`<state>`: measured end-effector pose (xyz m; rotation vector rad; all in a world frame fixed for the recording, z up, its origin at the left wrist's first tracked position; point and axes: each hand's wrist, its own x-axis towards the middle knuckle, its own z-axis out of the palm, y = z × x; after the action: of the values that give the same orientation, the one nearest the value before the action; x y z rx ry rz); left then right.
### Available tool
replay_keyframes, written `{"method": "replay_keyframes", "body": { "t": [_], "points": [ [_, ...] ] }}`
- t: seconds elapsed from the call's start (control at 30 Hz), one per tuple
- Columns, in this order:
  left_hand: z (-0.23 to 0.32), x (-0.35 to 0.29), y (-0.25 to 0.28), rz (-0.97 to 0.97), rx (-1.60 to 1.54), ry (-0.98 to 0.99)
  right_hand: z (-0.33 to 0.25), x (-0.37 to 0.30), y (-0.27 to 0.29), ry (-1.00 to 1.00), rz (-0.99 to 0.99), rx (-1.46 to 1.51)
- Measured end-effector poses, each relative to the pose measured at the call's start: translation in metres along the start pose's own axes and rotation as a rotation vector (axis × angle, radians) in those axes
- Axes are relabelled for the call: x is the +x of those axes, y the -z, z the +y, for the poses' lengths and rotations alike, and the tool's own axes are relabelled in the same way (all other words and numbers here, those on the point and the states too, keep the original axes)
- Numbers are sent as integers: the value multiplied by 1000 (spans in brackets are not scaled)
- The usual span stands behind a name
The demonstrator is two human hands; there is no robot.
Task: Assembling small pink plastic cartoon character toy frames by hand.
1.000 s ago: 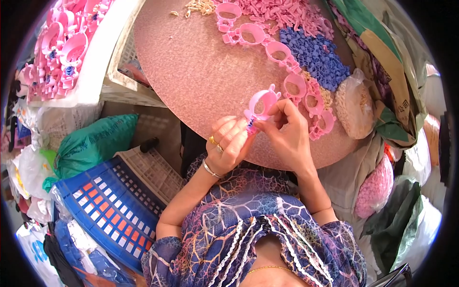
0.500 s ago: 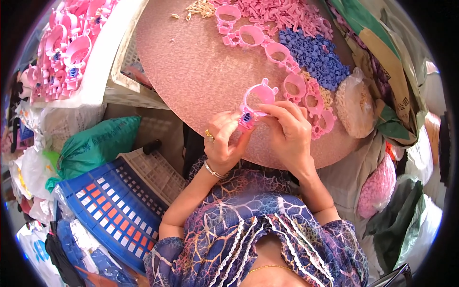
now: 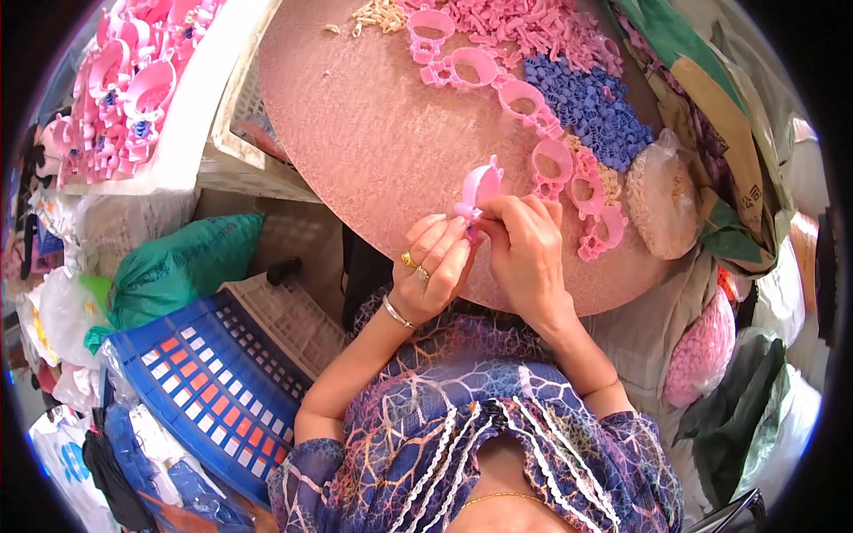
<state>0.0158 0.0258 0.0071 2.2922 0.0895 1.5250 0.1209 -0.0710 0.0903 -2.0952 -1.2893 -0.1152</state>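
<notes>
Between my hands, over the near edge of the table, I hold a pink plastic ring-shaped part, turned nearly edge-on. My left hand is closed on its lower end, a gold ring on one finger. The fingers of my right hand pinch the same part from the other side; the fingertips hide its lower section. Beyond and to the right, several similar pink ring-shaped parts lie in a curved row on the table. Past them are a heap of small blue pieces and a heap of small pink pieces.
The round speckled table curves ahead of me. A white crate of pink parts stands at far left. Cream pieces lie at the back, a bag of pale pieces at right. A blue basket and a green bag sit lower left.
The pink part has turned from showing its round opening and blue piece to nearly edge-on. My right fingers have shifted slightly down and closer to my left hand.
</notes>
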Motion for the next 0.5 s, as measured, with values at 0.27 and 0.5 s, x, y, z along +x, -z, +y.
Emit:
{"method": "replay_keyframes", "body": {
  "t": [0.27,0.5],
  "points": [
    [11,14,1,-128,144,353,32,92,2,72,-75,-102],
    [8,15,5,-128,164,372,35,205,-107,451,-46,-268]
  ]
}}
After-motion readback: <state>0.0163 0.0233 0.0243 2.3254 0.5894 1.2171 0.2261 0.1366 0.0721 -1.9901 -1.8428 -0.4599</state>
